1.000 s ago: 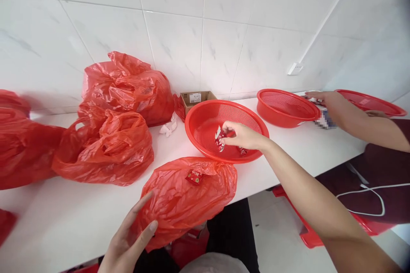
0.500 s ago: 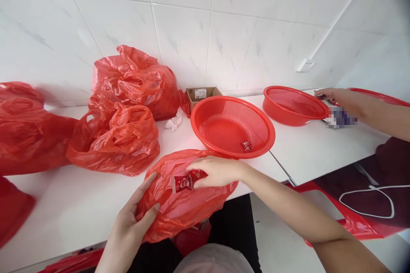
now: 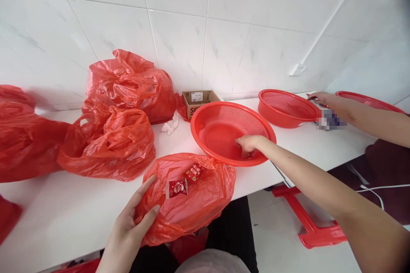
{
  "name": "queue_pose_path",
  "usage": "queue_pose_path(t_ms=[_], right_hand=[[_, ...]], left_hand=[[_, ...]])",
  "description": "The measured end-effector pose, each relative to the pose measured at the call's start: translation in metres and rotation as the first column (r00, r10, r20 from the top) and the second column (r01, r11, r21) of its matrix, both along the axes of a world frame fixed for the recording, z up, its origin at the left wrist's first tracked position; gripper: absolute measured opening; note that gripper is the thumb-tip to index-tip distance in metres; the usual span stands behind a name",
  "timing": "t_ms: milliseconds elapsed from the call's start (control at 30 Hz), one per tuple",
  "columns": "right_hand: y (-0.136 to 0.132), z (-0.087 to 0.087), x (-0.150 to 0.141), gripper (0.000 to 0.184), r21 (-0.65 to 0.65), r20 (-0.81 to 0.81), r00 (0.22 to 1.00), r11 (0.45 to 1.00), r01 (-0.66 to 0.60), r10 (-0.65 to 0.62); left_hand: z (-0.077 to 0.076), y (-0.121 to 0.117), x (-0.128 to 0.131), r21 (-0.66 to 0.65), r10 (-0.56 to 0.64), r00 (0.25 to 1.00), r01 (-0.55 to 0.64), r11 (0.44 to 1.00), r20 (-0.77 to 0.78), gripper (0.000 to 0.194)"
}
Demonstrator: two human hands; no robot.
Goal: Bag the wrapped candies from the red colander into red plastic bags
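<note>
My left hand (image 3: 130, 226) grips the near-left rim of a thin red plastic bag (image 3: 205, 209), thumb and fingers around its edge. The bag's mouth faces up. Inside lie a red wrapped packet with white print (image 3: 177, 188) and another red packet (image 3: 194, 172), touching or nearly so. My right hand (image 3: 248, 144) reaches down into a red perforated plastic basket (image 3: 211, 108) just behind the bag. Its fingers are bent closed around a small wrapped packet on the basket's floor, which the hand mostly hides.
Stuffed red bags (image 3: 128, 85) crowd the left of the white table (image 3: 77, 209). A cardboard box (image 3: 200, 96) and crumpled tissue (image 3: 170, 123) sit behind. At right, another person's hand (image 3: 320, 98) is beside a second red basket (image 3: 288, 117). A red stool (image 3: 320, 232) stands below.
My right hand has left the bag, where it was at the red packets, and moved right into the basket. Both packets now lie uncovered in the bag. My left hand keeps its grip.
</note>
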State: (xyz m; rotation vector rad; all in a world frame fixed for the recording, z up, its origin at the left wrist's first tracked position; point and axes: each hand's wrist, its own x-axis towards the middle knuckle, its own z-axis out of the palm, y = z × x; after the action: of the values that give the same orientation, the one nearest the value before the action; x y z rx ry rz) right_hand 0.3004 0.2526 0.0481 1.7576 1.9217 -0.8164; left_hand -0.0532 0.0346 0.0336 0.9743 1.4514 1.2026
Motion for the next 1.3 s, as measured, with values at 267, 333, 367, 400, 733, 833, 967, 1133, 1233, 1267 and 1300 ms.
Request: queue_pose_path(t_ms=[267, 333, 367, 400, 733, 833, 967, 1133, 1233, 1267, 1300], right_hand=[[-0.002, 0.038, 0.003, 0.028, 0.1, -0.602, 0.796, 0.983, 0.157, -0.066], [-0.016, 0.05, -0.013, 0.034, 0.032, -0.828, 0.556, 0.986, 0.166, -0.067], [-0.026, 0.054, -0.025, 0.035, -0.018, -0.891, 0.447, 0.991, 0.135, -0.077], [-0.037, 0.056, -0.038, 0.037, -0.062, -0.918, 0.387, 0.995, 0.082, -0.089], [-0.066, 0.06, -0.08, 0.038, 0.512, -0.419, 0.879, 0.859, 0.023, 0.227], [-0.043, 0.049, -0.054, 0.042, 0.339, -0.004, 0.99, 0.931, -0.134, 0.143], [-0.03, 0.018, -0.035, 0.03, 0.017, 0.08, 0.988, 0.991, -0.131, 0.129], [-0.018, 0.007, -0.02, 0.021, 0.028, -0.031, 0.997, 0.998, -0.063, 0.064], [-0.013, 0.025, -0.009, 0.014, 0.143, -0.213, 0.977, 0.99, -0.001, 0.032], [-0.015, 0.032, -0.008, 0.013, 0.17, -0.3, 0.953, 0.985, 0.017, 0.035], [-0.019, 0.04, -0.009, 0.015, 0.189, -0.414, 0.909, 0.981, 0.035, 0.047]], left_hand=[[-0.01, 0.004, -0.013, -0.027, -0.034, 0.996, 0.032, 0.999, -0.08, 0.066], [-0.01, 0.005, -0.013, -0.045, -0.028, 0.999, 0.026, 0.999, -0.027, 0.069], [-0.009, 0.005, -0.011, -0.045, -0.019, 1.0, 0.019, 0.999, -0.002, 0.071], [-0.008, 0.005, -0.009, -0.044, -0.01, 1.0, 0.011, 0.999, 0.02, 0.072], [0.01, 0.0, 0.008, -0.034, 0.079, 0.989, -0.076, 0.997, 0.125, 0.069], [0.007, -0.001, 0.005, -0.024, 0.077, 0.988, -0.074, 0.997, 0.137, 0.067], [0.003, 0.001, 0.004, -0.035, 0.083, 0.983, -0.078, 0.996, 0.163, 0.07], [-0.002, 0.003, 0.0, -0.035, 0.071, 0.985, -0.066, 0.997, 0.159, 0.072], [-0.007, 0.002, -0.004, -0.052, 0.057, 0.986, -0.049, 0.997, 0.156, 0.073], [-0.009, 0.002, -0.006, -0.057, 0.054, 0.986, -0.045, 0.997, 0.159, 0.073], [-0.01, 0.002, -0.006, -0.059, 0.053, 0.985, -0.044, 0.997, 0.161, 0.074]])
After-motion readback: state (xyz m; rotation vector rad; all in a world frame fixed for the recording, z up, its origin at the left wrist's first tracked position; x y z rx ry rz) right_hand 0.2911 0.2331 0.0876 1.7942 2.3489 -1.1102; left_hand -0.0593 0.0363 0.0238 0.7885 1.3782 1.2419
